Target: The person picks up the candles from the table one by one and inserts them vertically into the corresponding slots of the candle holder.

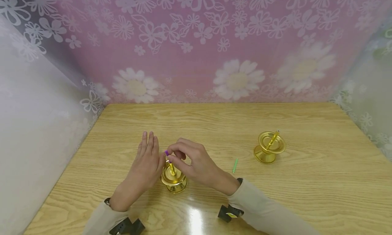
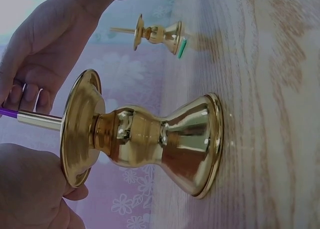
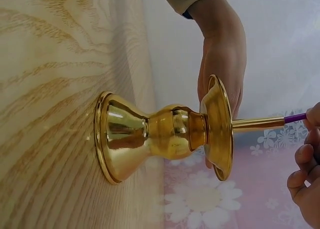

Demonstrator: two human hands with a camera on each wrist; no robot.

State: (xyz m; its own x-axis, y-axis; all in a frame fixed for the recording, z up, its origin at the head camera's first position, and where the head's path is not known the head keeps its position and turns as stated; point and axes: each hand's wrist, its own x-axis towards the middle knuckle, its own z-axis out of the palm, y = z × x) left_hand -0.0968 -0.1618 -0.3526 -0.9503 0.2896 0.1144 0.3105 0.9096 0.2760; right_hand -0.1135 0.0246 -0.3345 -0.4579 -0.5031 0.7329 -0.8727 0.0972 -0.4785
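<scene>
My right hand [image 1: 196, 160] pinches a thin purple candle [image 3: 295, 117] between thumb and forefinger. The candle's lower end meets the top of the upright gold tube [image 3: 257, 123] on a shiny gold candle holder [image 1: 174, 180]; how deep it sits inside is hidden. On the holder's left side, my left hand [image 1: 147, 165] has its fingers stretched straight and together. In the left wrist view that hand [image 2: 30, 184] lies against or very near the dish rim [image 2: 67, 139]; firm contact cannot be told. The holder stands upright on the wooden table.
A second gold candle holder [image 1: 265, 155] stands to the right on the wooden table [image 1: 306, 194]. Between the two holders lies a thin green candle [image 1: 235, 166]. Flowered pink cloth [image 1: 190, 75] rises behind the table, with pale sheets [image 1: 36, 109] at the sides.
</scene>
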